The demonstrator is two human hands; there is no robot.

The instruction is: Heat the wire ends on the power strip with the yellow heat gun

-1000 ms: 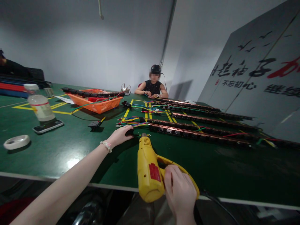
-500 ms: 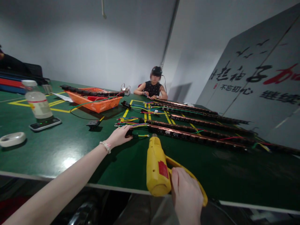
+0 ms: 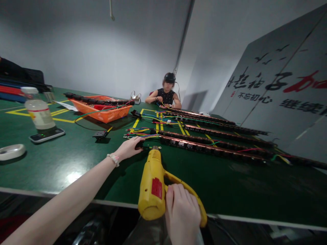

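Note:
My right hand (image 3: 182, 214) is wrapped round the handle of a yellow heat gun (image 3: 152, 185) with a red label. Its nozzle points away from me at the wire ends on the green table (image 3: 76, 160). My left hand (image 3: 130, 147) reaches forward with its fingers closed on a small black part (image 3: 139, 145) at the end of a bundle of coloured wires (image 3: 140, 133). The wires lead to long black and copper strips (image 3: 212, 148) that run off to the right.
An orange tray (image 3: 107, 114) holding more strips stands at the back left. A plastic bottle (image 3: 38, 112) stands on a phone (image 3: 47, 135), with a white tape roll (image 3: 11, 151) near it. A small black part (image 3: 100, 135) lies loose. Another person (image 3: 166, 93) sits at the far end.
The heat gun swung right, away from the wire ends, then came back left so its nozzle is again close to my left hand. My left hand has stayed put.

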